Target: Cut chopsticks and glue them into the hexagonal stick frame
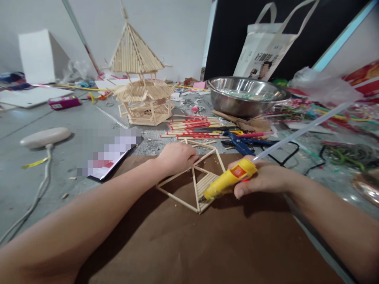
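My right fingers (243, 190) wrapped around a yellow glue gun (226, 180), nozzle at the wooden stick frame's (195, 185) near corner, my left fingers (191, 151) on its far side, their grip unclear

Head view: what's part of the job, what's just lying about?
Part of the job, going by the hands:
glue gun, in the right hand
glue stick, in its back
stick frame, at the left hand
brown sheet, underneath
loose sticks, probably stock

Probably just lying about:
metal bowl
white bag
purple box
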The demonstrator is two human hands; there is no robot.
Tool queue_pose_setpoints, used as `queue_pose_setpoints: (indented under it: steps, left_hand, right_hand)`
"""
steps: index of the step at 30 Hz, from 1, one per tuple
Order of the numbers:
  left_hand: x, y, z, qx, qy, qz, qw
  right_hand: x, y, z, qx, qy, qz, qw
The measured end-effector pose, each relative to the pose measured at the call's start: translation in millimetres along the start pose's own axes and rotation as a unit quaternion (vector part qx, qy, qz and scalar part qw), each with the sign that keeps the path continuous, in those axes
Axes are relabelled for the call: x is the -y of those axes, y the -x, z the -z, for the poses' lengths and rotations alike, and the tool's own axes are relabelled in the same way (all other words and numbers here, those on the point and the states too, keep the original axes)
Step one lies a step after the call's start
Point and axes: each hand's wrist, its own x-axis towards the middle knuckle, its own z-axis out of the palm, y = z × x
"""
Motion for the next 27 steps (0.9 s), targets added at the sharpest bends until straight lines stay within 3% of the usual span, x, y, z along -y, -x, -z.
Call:
queue_pose_setpoints:
  steps: [7, 9, 12, 16, 21, 27]
  left_hand:
    - [0.1, -0.1, -1.1, 0.000, -0.001, 0.003, 1.000]
    - [-0.1, -0.3, -0.9, 0.000, -0.004, 0.002, 1.000]
    - [-0.4, -0.5, -0.1, 0.000, -0.005, -0.002, 1.000]
    - [0.5, -0.1, -0.3, 0.002, -0.006, 0.001, 1.000]
    - [2.1, 0.8, -1.6, -0.010, -0.023, -0.007, 1.000]
    - [1.5, 1.8, 0.4, 0.003, -0.049, 0.021, 0.999]
  right_hand:
    - [0.6, 3.9, 2.6, -0.010, -0.070, -0.011, 0.997]
    - [-2.8, 6.1, 7.2, -0.043, -0.094, -0.014, 0.995]
    - [-10.4, 6.8, 17.2, -0.148, -0.141, 0.019, 0.979]
    - [-18.8, 4.0, 34.3, -0.320, -0.208, 0.093, 0.920]
    - [-32.9, 6.1, 61.7, -0.480, -0.326, 0.040, 0.813]
    - [-62.3, 15.1, 89.1, -0.549, -0.381, 0.009, 0.744]
